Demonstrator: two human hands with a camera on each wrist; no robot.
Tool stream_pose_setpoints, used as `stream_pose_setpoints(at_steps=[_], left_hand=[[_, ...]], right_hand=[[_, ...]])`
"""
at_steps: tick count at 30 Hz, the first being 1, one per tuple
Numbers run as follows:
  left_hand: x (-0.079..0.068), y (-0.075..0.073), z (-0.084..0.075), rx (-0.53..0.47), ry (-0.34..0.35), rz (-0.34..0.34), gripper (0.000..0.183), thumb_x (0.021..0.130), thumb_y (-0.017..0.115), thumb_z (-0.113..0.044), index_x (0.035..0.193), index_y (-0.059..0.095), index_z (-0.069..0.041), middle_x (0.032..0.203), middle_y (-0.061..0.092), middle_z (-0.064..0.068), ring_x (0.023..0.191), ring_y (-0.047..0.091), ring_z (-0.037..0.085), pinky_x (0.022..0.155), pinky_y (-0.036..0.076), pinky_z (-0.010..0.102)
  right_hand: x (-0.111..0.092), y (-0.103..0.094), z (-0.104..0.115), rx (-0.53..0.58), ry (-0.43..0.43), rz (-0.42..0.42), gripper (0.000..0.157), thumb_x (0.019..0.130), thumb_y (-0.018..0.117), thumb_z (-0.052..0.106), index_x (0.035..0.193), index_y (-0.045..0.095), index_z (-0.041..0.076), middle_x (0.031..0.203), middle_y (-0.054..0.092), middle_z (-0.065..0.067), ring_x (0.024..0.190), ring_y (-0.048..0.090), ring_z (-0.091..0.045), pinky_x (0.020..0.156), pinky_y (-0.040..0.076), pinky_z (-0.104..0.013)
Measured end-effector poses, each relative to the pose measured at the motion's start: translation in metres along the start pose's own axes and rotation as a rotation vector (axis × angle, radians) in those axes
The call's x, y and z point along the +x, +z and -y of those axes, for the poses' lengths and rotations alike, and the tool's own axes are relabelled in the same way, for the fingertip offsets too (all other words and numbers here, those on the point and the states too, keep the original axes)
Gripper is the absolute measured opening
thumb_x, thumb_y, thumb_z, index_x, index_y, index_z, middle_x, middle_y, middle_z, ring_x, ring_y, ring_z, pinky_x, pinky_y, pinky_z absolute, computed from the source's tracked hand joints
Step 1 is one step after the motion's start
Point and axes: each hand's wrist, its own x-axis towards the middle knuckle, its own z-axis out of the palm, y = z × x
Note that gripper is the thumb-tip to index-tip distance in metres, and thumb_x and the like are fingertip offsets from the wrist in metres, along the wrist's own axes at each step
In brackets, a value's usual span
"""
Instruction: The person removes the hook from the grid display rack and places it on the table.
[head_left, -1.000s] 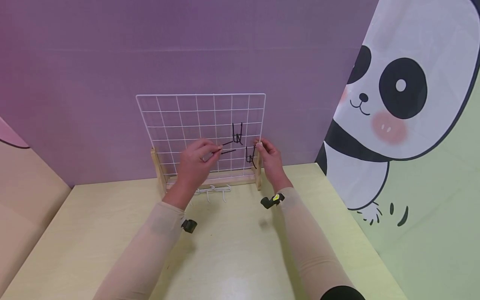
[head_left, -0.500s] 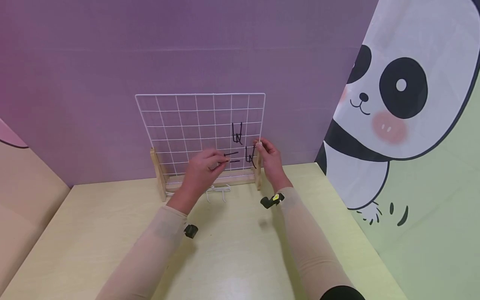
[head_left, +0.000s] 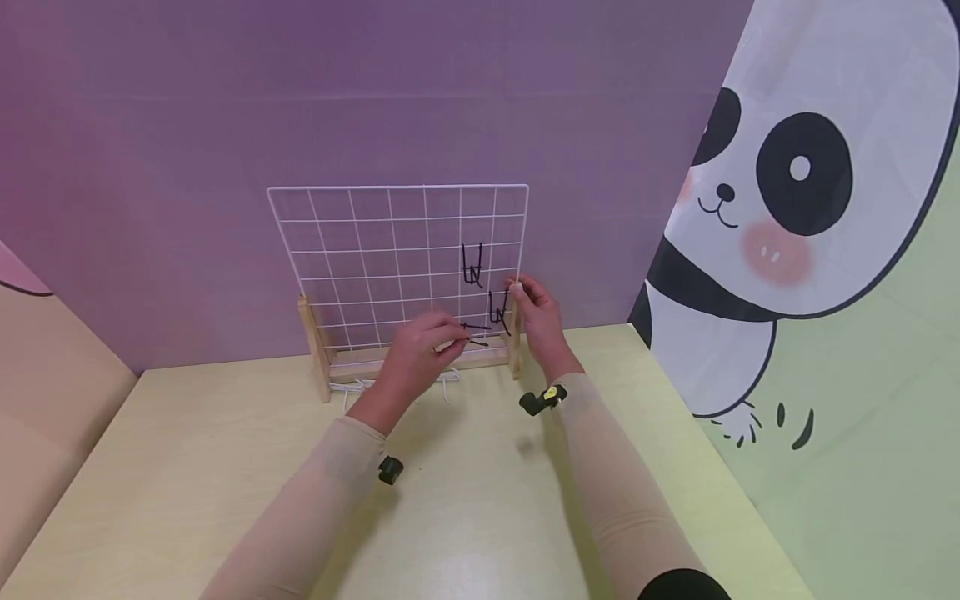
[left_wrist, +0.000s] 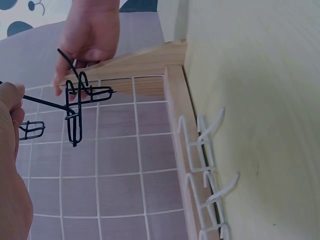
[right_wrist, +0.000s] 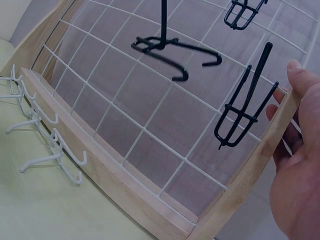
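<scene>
My left hand [head_left: 423, 354] pinches the straight arm of a black wire hook [right_wrist: 163, 25]. The two bent prongs of this hook point at a white wire grid panel [head_left: 397, 187], low on its right side. Whether they touch the mesh I cannot tell. My right hand [head_left: 542, 329] grips the panel's right edge at the top of the wooden stand [right_wrist: 280, 132], thumb in front and fingers behind. Two more black hooks hang on the mesh: an upper hook [head_left: 472, 273] and a lower hook [right_wrist: 256, 80] close to my right hand.
Several white wire hooks [right_wrist: 60, 152] lie on the pale table [head_left: 480, 500] along the stand's front bar [right_wrist: 125, 200]. A purple backdrop [head_left: 397, 100] rises behind the panel. At the right stands a panda-printed wall [head_left: 825, 275].
My left hand has moved down and slightly right, bringing the black hook from mid-panel to near the panel's lower right. The right hand keeps its grip in the same place.
</scene>
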Motion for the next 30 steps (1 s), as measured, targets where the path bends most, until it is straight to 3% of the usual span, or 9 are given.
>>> stream_pose_setpoints(at_steps=[14,23,30], left_hand=[[-0.009,0.023,0.006,-0.01,0.047,-0.023,0.017,0.088,0.091,0.004,0.101,0.087,-0.005,0.098,0.077,0.006,0.092,0.074,0.026,0.086,0.065,0.038],[-0.013,0.029,0.001,0.002,-0.04,0.064,0.012,0.093,0.089,-0.001,0.103,0.087,-0.005,0.099,0.076,0.005,0.094,0.072,0.024,0.088,0.065,0.036],[-0.018,0.04,0.004,-0.021,-0.081,0.065,0.011,0.091,0.089,0.0,0.101,0.087,-0.005,0.099,0.076,0.004,0.094,0.072,0.024,0.088,0.065,0.038]], right_hand=[[-0.001,-0.002,0.0,-0.029,0.008,0.013,0.034,0.115,0.064,0.029,0.144,0.07,0.013,0.145,0.071,-0.002,0.144,0.058,-0.019,0.128,0.039,-0.044],[0.001,-0.002,-0.002,-0.011,-0.011,0.005,0.035,0.114,0.065,0.024,0.145,0.069,0.007,0.145,0.071,-0.009,0.142,0.06,-0.019,0.126,0.04,-0.041],[0.0,-0.002,-0.002,-0.008,-0.006,0.005,0.035,0.114,0.066,0.026,0.144,0.07,0.009,0.144,0.072,-0.005,0.143,0.059,-0.02,0.127,0.039,-0.043]])
